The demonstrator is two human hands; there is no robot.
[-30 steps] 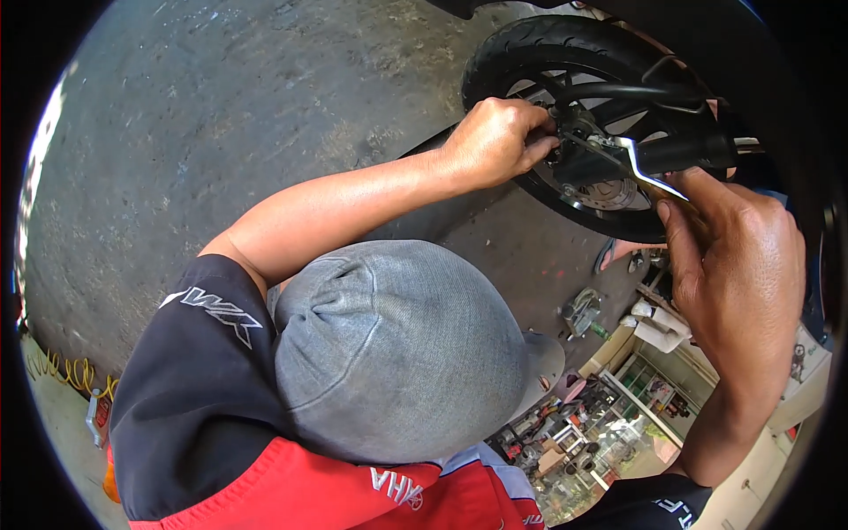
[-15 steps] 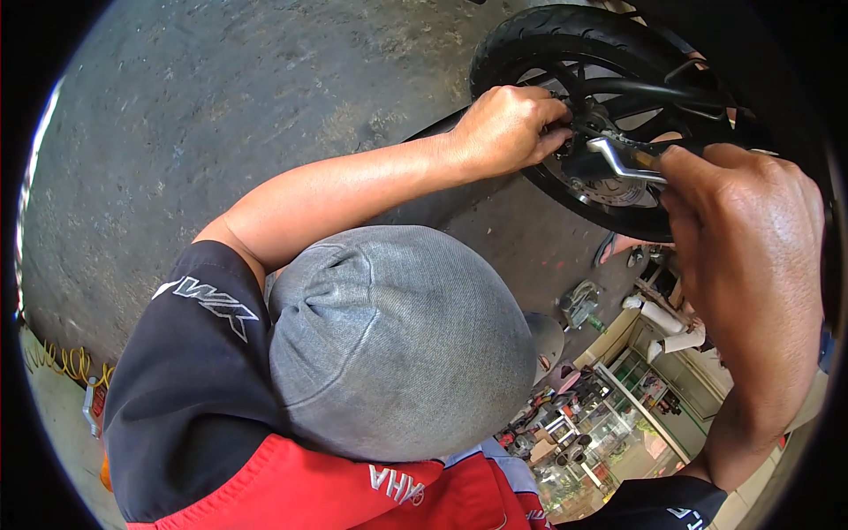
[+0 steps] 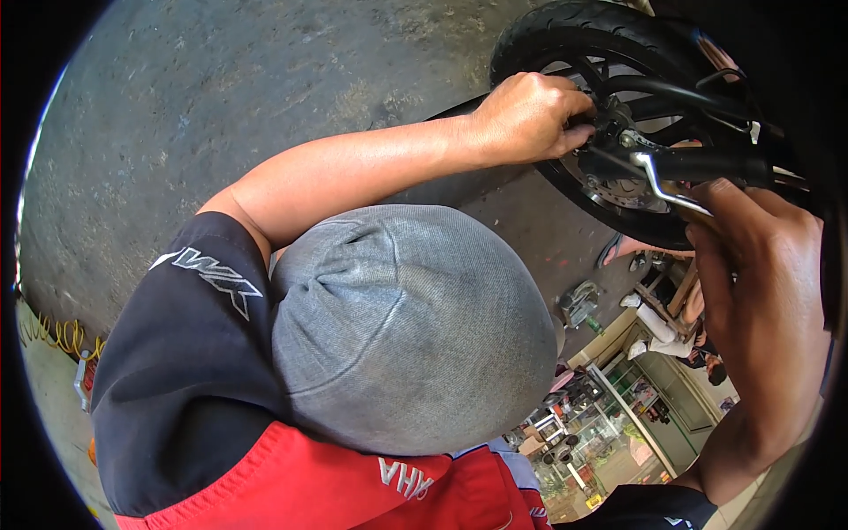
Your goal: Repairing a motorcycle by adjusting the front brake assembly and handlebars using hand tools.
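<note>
A motorcycle wheel (image 3: pixel 579 35) with a black tyre and dark spokes is at the upper right, its hub area beside my hands. My left hand (image 3: pixel 539 115) reaches in to the hub with curled fingers; whether they hold anything is hidden. My right hand (image 3: pixel 760 247), at the right edge, is closed on a bent, crank-like silver tool (image 3: pixel 661 187). The bright end points toward the hub, a little apart from my left fingertips. A thin dark shaft lies between them. Below the tool a perforated brake disc (image 3: pixel 618 193) shows.
A grey cap (image 3: pixel 424 327) fills the middle and hides what lies beneath. Behind the wheel is another person's sandalled foot (image 3: pixel 609 250). A glass display case (image 3: pixel 623 415) stands at the lower right. A yellow coiled hose (image 3: pixel 66 336) lies at the left edge.
The wheel and both hands sit farther right in the view. My right hand and the silver tool have drawn slightly away from my left fingertips. The cap has shifted a little.
</note>
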